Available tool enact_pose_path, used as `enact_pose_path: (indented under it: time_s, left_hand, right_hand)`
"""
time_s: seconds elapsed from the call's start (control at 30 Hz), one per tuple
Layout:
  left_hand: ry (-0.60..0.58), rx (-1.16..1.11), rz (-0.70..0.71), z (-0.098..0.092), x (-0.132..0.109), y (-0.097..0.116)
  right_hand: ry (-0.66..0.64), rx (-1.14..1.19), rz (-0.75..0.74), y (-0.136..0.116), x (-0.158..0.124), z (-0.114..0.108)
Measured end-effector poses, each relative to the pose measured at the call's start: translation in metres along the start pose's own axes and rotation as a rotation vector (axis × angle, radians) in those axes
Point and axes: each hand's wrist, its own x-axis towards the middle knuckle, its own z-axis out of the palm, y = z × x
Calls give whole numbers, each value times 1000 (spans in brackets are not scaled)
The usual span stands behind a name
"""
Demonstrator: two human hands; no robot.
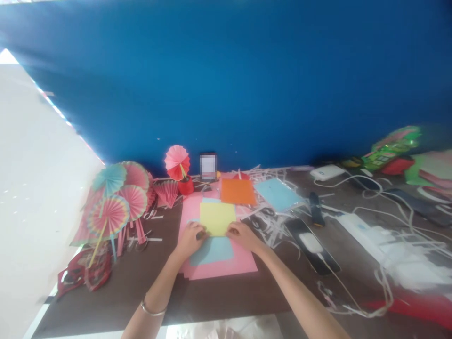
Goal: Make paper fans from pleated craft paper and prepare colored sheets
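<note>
A yellow sheet of paper [217, 219] lies in front of me, over a light blue sheet [213, 252] and larger pink sheets [243, 266]. My left hand [192, 238] pinches the yellow sheet's near left corner, fingers curled. At the near right corner, my right hand [243, 234] has its fingertips closed on the same sheet. An orange sheet [238, 191] lies just beyond it. Farther right is a light blue pack of paper [277, 194].
Pleated paper fans [109, 214] stand at the left, with a pink one [177, 162] in a red holder [186, 185]. White paper strips [273, 228] are strewn about. A phone [312, 247], a power strip [360, 235] and cables occupy the right. A blue wall [229, 84] rises behind.
</note>
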Motion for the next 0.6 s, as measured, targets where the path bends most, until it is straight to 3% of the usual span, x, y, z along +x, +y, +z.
enact_pose_path:
  time_s: [0.23,0.6]
  left_hand:
    - [79,-24,-28,10,1,-11]
    - [99,-22,-120,9,2,-5]
  right_hand:
    - [13,10,11,2,1,3]
    - [-3,-48,26,-6,3,2]
